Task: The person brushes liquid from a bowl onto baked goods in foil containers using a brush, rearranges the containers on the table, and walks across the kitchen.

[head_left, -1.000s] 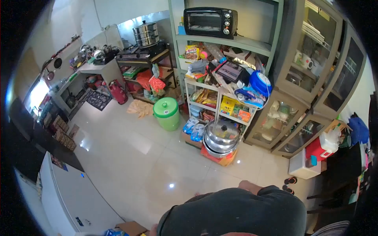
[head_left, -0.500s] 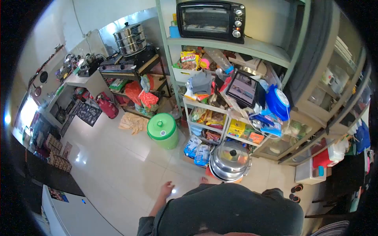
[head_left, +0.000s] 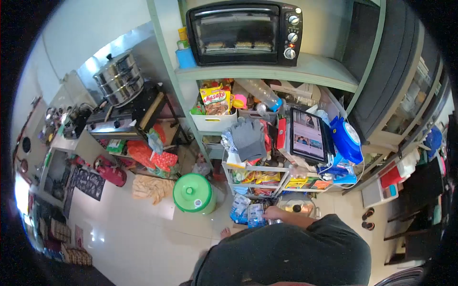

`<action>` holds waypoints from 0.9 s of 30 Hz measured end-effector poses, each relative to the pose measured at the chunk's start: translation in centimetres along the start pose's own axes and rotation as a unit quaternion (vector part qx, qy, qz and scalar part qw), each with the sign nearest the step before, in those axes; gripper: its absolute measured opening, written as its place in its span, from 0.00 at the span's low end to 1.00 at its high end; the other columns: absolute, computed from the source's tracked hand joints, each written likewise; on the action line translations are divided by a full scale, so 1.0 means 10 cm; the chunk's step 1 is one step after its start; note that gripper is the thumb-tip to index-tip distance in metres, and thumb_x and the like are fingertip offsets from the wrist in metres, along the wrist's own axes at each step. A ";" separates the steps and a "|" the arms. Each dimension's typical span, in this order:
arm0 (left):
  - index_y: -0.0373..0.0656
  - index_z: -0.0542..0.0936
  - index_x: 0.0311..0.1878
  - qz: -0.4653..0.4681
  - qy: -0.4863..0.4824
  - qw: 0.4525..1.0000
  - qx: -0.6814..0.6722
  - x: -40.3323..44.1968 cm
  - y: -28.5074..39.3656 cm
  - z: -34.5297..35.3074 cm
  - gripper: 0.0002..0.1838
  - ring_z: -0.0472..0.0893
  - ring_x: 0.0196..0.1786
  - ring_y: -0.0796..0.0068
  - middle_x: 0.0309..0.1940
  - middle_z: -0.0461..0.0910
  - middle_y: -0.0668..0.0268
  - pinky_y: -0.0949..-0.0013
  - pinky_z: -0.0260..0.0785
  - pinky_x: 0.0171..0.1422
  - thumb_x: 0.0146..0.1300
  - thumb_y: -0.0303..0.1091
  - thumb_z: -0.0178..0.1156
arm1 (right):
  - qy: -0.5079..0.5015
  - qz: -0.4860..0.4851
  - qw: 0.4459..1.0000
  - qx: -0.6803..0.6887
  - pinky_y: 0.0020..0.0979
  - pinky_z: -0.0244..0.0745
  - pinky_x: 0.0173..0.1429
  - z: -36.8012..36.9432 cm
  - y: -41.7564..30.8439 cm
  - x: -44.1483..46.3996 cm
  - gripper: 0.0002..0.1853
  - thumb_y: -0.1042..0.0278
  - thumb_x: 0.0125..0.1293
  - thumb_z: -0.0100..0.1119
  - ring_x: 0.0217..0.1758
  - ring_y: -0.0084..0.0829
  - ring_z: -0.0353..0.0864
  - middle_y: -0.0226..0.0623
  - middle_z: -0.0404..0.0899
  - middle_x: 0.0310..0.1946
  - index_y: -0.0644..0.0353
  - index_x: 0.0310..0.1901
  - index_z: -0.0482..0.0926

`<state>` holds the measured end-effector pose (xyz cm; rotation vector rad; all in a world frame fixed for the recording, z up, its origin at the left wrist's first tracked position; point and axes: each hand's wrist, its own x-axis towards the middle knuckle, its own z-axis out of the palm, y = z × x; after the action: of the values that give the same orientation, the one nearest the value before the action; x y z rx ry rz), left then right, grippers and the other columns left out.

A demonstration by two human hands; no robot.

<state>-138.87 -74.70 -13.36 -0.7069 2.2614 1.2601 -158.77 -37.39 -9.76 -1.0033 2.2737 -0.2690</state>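
My right hand reaches in front of the cart, between the blue packs and the lidded steel pot. Its fingers are small and partly hidden, so whether they grip anything is unclear. My left hand is out of view. Above on the cart lie grey gloves and a tablet showing pictures. On the shelf higher up stands a black toaster oven, its small lamp glowing, with food behind the glass.
A green lidded bucket stands on the floor left of the cart. Further left, a stacked steamer sits on the stove. A crumpled cloth lies on the floor. A wooden cabinet and slippers are at the right.
My view has moved nearer the oven and cart. My left hand has dropped out of sight, while my right hand has come into view beside the pot and blue packs.
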 end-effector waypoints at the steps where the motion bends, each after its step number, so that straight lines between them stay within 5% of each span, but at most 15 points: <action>1: 0.40 0.80 0.40 0.022 0.009 1.000 -0.018 0.14 0.09 -0.21 0.15 0.79 0.40 0.69 0.33 0.82 0.61 0.66 0.69 0.48 0.60 0.43 0.60 | -0.011 0.019 1.000 0.003 0.44 0.74 0.41 0.07 0.00 0.00 0.20 0.46 0.61 0.51 0.37 0.45 0.82 0.44 0.82 0.32 0.54 0.34 0.84; 3: 0.39 0.81 0.38 0.095 0.024 0.991 -0.088 0.24 0.82 -0.82 0.15 0.79 0.38 0.71 0.31 0.82 0.62 0.66 0.69 0.47 0.61 0.43 0.60 | -0.012 0.067 0.998 0.002 0.45 0.75 0.40 0.49 0.24 -0.13 0.19 0.48 0.60 0.52 0.36 0.45 0.82 0.44 0.82 0.31 0.53 0.32 0.84; 5: 0.39 0.74 0.28 0.234 0.033 0.959 -0.155 -0.17 2.32 -1.53 0.13 0.67 0.29 0.82 0.21 0.68 0.73 0.75 0.61 0.36 0.63 0.39 0.58 | 0.004 0.104 0.994 -0.039 0.46 0.75 0.39 0.97 0.55 -0.44 0.17 0.49 0.59 0.53 0.35 0.45 0.82 0.45 0.82 0.31 0.53 0.31 0.84; 6: 0.40 0.75 0.30 0.330 0.039 0.928 -0.167 -0.61 3.03 -1.86 0.11 0.69 0.30 0.82 0.24 0.71 0.71 0.76 0.62 0.38 0.63 0.37 0.58 | 0.020 0.124 0.990 -0.065 0.46 0.75 0.38 1.15 0.65 -0.62 0.16 0.50 0.59 0.53 0.34 0.45 0.82 0.45 0.82 0.31 0.52 0.30 0.84; 7: 0.40 0.76 0.30 0.503 -0.043 0.822 -0.265 -0.94 3.53 -2.09 0.09 0.72 0.33 0.78 0.28 0.74 0.68 0.75 0.63 0.41 0.64 0.33 0.54 | 0.027 0.148 0.985 -0.082 0.47 0.75 0.38 1.32 0.75 -0.79 0.15 0.51 0.58 0.54 0.33 0.45 0.82 0.45 0.81 0.30 0.52 0.29 0.84; 9: 0.39 0.77 0.34 0.668 -0.175 0.658 -0.301 -1.53 4.06 -2.45 0.06 0.74 0.32 0.69 0.29 0.75 0.66 0.72 0.65 0.42 0.64 0.30 0.53 | -0.003 0.254 0.967 -0.031 0.46 0.75 0.39 1.33 0.70 -0.91 0.15 0.51 0.59 0.53 0.36 0.45 0.81 0.44 0.81 0.33 0.52 0.32 0.83; 10: 0.38 0.77 0.35 0.726 -0.269 0.542 -0.327 -1.71 4.24 -2.55 0.05 0.74 0.29 0.67 0.28 0.75 0.65 0.70 0.65 0.42 0.63 0.30 0.55 | -0.035 0.337 0.940 0.021 0.45 0.75 0.41 1.22 0.60 -0.90 0.16 0.50 0.60 0.52 0.39 0.45 0.81 0.43 0.81 0.36 0.53 0.35 0.83; 11: 0.47 0.76 0.32 0.748 -0.337 0.489 -0.297 -1.80 4.34 -2.65 0.07 0.73 0.34 0.68 0.32 0.75 0.65 0.69 0.66 0.41 0.64 0.37 0.55 | -0.069 0.413 0.905 0.077 0.45 0.74 0.43 1.17 0.53 -0.87 0.18 0.50 0.62 0.52 0.43 0.45 0.81 0.42 0.81 0.39 0.54 0.39 0.83; 12: 0.55 0.75 0.29 0.764 -0.400 0.431 -0.265 -1.82 4.42 -2.71 0.09 0.72 0.38 0.70 0.37 0.75 0.64 0.68 0.66 0.39 0.65 0.44 0.55 | -0.035 0.376 0.925 0.041 0.45 0.74 0.44 1.21 0.49 -0.86 0.17 0.50 0.61 0.51 0.43 0.46 0.81 0.42 0.81 0.39 0.53 0.39 0.83; 13: 0.58 0.76 0.38 0.777 -0.436 0.369 -0.263 -1.78 4.53 -2.70 0.10 0.70 0.38 0.70 0.39 0.74 0.62 0.67 0.63 0.40 0.63 0.51 0.55 | -0.002 0.336 0.942 0.007 0.44 0.75 0.44 1.28 0.43 -0.82 0.17 0.49 0.61 0.51 0.43 0.46 0.81 0.42 0.81 0.38 0.51 0.39 0.83; 15: 0.59 0.77 0.37 0.765 -0.458 0.356 -0.279 -1.76 4.58 -2.71 0.09 0.69 0.38 0.70 0.38 0.73 0.64 0.67 0.61 0.40 0.63 0.51 0.56 | 0.006 0.352 0.935 0.047 0.44 0.75 0.45 1.29 0.24 -0.63 0.16 0.49 0.61 0.50 0.43 0.46 0.81 0.41 0.82 0.37 0.45 0.40 0.83; 18: 0.60 0.77 0.35 0.746 -0.430 0.393 -0.323 -1.87 4.54 -2.73 0.09 0.68 0.39 0.69 0.38 0.72 0.65 0.67 0.59 0.40 0.61 0.51 0.57 | 0.008 0.382 0.894 0.235 0.43 0.75 0.45 1.21 -0.15 -0.34 0.33 0.33 0.53 0.53 0.43 0.46 0.82 0.48 0.83 0.39 0.61 0.37 0.83; 21: 0.62 0.78 0.33 0.715 -0.381 0.451 -0.375 -2.03 4.48 -2.75 0.09 0.67 0.39 0.69 0.37 0.71 0.67 0.66 0.57 0.40 0.60 0.52 0.58 | 0.014 0.415 0.878 0.237 0.44 0.73 0.44 1.17 -0.48 -0.25 0.17 0.47 0.53 0.57 0.40 0.43 0.82 0.41 0.83 0.34 0.53 0.32 0.85; 26: 0.64 0.79 0.29 0.643 -0.343 0.531 -0.434 -2.24 4.38 -2.88 0.08 0.65 0.40 0.68 0.36 0.69 0.70 0.65 0.53 0.40 0.58 0.52 0.60 | 0.040 0.455 0.853 0.253 0.43 0.72 0.44 1.21 -0.56 -0.26 0.18 0.47 0.53 0.58 0.40 0.43 0.82 0.42 0.83 0.34 0.54 0.30 0.85; 27: 0.64 0.80 0.28 0.626 -0.334 0.548 -0.442 -2.28 4.34 -2.93 0.08 0.64 0.41 0.67 0.36 0.68 0.71 0.65 0.52 0.40 0.58 0.53 0.60 | -0.008 0.430 0.884 0.185 0.42 0.73 0.45 1.12 -0.58 -0.30 0.19 0.46 0.54 0.57 0.41 0.44 0.82 0.43 0.83 0.37 0.54 0.34 0.85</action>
<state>-152.71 -75.70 42.02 1.3378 1.0461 2.6460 -146.83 -38.55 -14.67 0.2320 2.2902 -0.2817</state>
